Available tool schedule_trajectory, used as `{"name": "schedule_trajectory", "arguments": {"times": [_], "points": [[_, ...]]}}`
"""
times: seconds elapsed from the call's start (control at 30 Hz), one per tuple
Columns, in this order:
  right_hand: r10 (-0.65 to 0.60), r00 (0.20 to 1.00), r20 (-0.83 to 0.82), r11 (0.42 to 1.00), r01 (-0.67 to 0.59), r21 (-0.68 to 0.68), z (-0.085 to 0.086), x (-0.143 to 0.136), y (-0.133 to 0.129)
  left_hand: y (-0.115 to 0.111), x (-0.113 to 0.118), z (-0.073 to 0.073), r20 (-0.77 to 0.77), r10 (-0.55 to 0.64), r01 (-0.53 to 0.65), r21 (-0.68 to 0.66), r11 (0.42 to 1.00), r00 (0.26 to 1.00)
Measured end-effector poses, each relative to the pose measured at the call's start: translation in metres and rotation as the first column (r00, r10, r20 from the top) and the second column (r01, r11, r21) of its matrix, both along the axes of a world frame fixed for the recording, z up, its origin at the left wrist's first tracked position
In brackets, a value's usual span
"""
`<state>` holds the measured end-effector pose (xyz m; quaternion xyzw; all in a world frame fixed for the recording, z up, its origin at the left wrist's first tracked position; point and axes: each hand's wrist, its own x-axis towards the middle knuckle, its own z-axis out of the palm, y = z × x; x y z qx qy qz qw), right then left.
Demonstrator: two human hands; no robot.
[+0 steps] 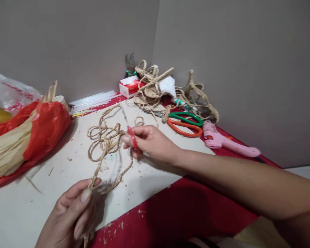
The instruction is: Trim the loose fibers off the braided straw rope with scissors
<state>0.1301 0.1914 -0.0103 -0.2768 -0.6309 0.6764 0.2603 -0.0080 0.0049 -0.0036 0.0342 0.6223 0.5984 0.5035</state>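
Note:
My left hand (pixel 72 210) pinches a braided straw cord (pixel 99 165) between thumb and fingers at the lower left. The cord runs up to a loose pile of loops on the white board, and one end hangs below the hand. My right hand (pixel 150 143) is closed around small red-handled scissors (pixel 132 137), their thin blades pointing up and away. Part of the cord passes at the right fingertips; whether they grip it too I cannot tell. A small separate ring of cord (pixel 138 121) lies just beyond the right hand.
A red plastic bag (pixel 50 127) of pale straw lies left. Behind are clear glue sticks (pixel 93 101), a red-and-white box (pixel 129 86), pliers (pixel 130 65) and tangled braids (pixel 152 91). Green-and-orange-handled scissors (pixel 184 125) and a pink glue gun (pixel 229 144) sit right, near the grey wall.

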Motion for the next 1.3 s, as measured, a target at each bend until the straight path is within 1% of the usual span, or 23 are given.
{"name": "schedule_trajectory", "arguments": {"times": [0.03,0.07,0.1,0.13,0.17,0.2,0.23,0.27,0.3,0.33,0.37,0.4,0.47,0.57,0.7,0.83,0.9,1.0,1.07,1.17,1.3], "points": [[-0.036,0.999,-0.003,0.995,0.036,0.095,0.001,0.002,-0.002,0.002,-0.003,0.0,-0.006,0.017,-0.017,0.022,1.0,1.0],[-0.045,0.999,-0.004,0.975,0.045,0.216,0.001,0.004,-0.004,0.003,-0.005,0.0,-0.024,0.027,-0.026,0.047,0.999,0.999],[-0.021,1.0,0.01,0.936,0.016,0.351,0.001,0.006,-0.008,0.005,-0.007,-0.001,-0.045,0.025,-0.022,0.067,0.998,0.999],[0.03,0.999,0.04,0.873,-0.045,0.485,0.0,0.008,-0.012,0.006,-0.009,-0.003,-0.067,0.016,-0.011,0.081,0.997,0.998],[0.082,0.993,0.081,0.782,-0.115,0.612,-0.002,0.01,-0.016,0.007,-0.01,-0.004,-0.083,0.006,0.001,0.094,0.996,0.997],[0.115,0.985,0.129,0.669,-0.173,0.722,-0.004,0.011,-0.021,0.008,-0.011,-0.006,-0.093,-0.005,0.015,0.101,0.995,0.996],[0.114,0.977,0.18,0.556,-0.213,0.804,-0.006,0.012,-0.024,0.008,-0.011,-0.007,-0.094,-0.023,0.033,0.102,0.994,0.995],[0.095,0.966,0.241,0.456,-0.258,0.852,-0.009,0.013,-0.027,0.008,-0.01,-0.008,-0.092,-0.04,0.049,0.097,0.994,0.995],[0.068,0.951,0.302,0.377,-0.305,0.874,-0.011,0.013,-0.029,0.008,-0.009,-0.008,-0.096,-0.05,0.058,0.088,0.994,0.994],[0.03,0.933,0.357,0.321,-0.348,0.881,-0.012,0.013,-0.03,0.008,-0.007,-0.008,-0.108,-0.051,0.06,0.074,0.995,0.993],[-0.003,0.914,0.406,0.283,-0.388,0.877,-0.013,0.013,-0.029,0.008,-0.005,-0.008,-0.124,-0.047,0.055,0.06,0.997,0.991],[-0.033,0.898,0.439,0.257,-0.416,0.872,-0.013,0.012,-0.029,0.008,-0.003,-0.008,-0.143,-0.035,0.043,0.047,0.998,0.989],[-0.077,0.875,0.477,0.225,-0.451,0.864,-0.012,0.012,-0.027,0.007,0.0,-0.007,-0.173,-0.004,0.009,0.029,1.0,0.985],[-0.101,0.859,0.501,0.194,-0.477,0.857,-0.009,0.012,-0.026,0.007,0.002,-0.006,-0.172,0.011,-0.009,0.01,1.0,0.985],[-0.124,0.86,0.494,0.146,-0.477,0.867,-0.009,0.013,-0.03,0.007,0.003,-0.006,-0.158,0.034,-0.035,-0.006,0.999,0.987],[-0.109,0.87,0.481,0.104,-0.471,0.876,-0.012,0.014,-0.031,0.006,0.005,-0.003,-0.208,0.045,-0.046,0.001,0.999,0.977],[-0.092,0.87,0.485,0.116,-0.474,0.873,-0.013,0.013,-0.03,0.006,0.006,-0.002,-0.222,0.05,-0.051,0.001,0.999,0.974],[-0.109,0.87,0.481,0.173,-0.46,0.871,-0.013,0.013,-0.028,0.007,0.005,-0.003,-0.244,0.069,-0.072,-0.003,0.997,0.967],[-0.113,0.875,0.47,0.197,-0.444,0.874,-0.013,0.012,-0.028,0.007,0.003,-0.005,-0.268,0.067,-0.073,-0.015,0.997,0.961],[-0.119,0.878,0.463,0.202,-0.435,0.877,-0.013,0.012,-0.028,0.005,0.0,-0.009,-0.334,0.034,-0.059,-0.064,0.996,0.942],[-0.144,0.852,0.504,0.185,-0.477,0.859,-0.012,0.012,-0.03,0.002,-0.002,-0.012,-0.471,-0.011,-0.049,-0.115,0.992,0.882]]}}
